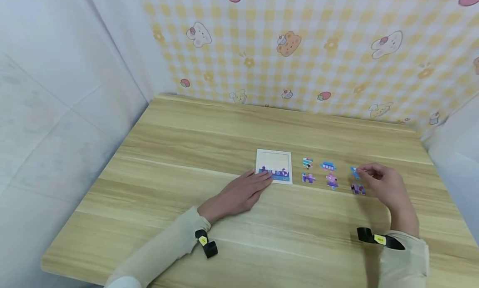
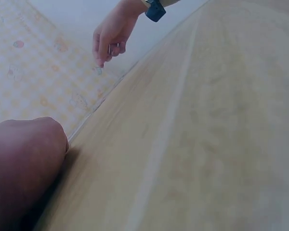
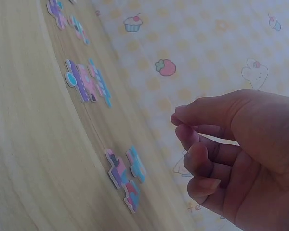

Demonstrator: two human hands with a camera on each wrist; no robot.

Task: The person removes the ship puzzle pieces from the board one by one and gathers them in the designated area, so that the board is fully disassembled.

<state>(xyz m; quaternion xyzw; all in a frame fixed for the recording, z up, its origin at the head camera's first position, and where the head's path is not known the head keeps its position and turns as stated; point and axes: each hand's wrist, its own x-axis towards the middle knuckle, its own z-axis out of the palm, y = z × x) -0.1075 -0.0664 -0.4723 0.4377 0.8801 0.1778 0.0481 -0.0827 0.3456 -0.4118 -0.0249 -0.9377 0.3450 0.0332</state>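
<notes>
Blue piece (image 3: 136, 165), right hand (image 3: 245, 156) seemingly apart

- Tabletop (image 1: 179, 134): light wood grain with paler streaks running lengthwise, its near left corner rounded.
- Toward its middle, a white-edged puzzle board (image 1: 274, 159) lies flat, its lower part purple and blue.
- Right of the board, upper row: a striped piece (image 1: 307, 163), a windowed blue piece (image 1: 328, 166), a light-blue piece (image 1: 354, 172).
- Lower row: a purple piece (image 1: 308, 178), a pink-and-purple piece (image 1: 332, 180), a dark-patched piece (image 1: 358, 189).
</notes>
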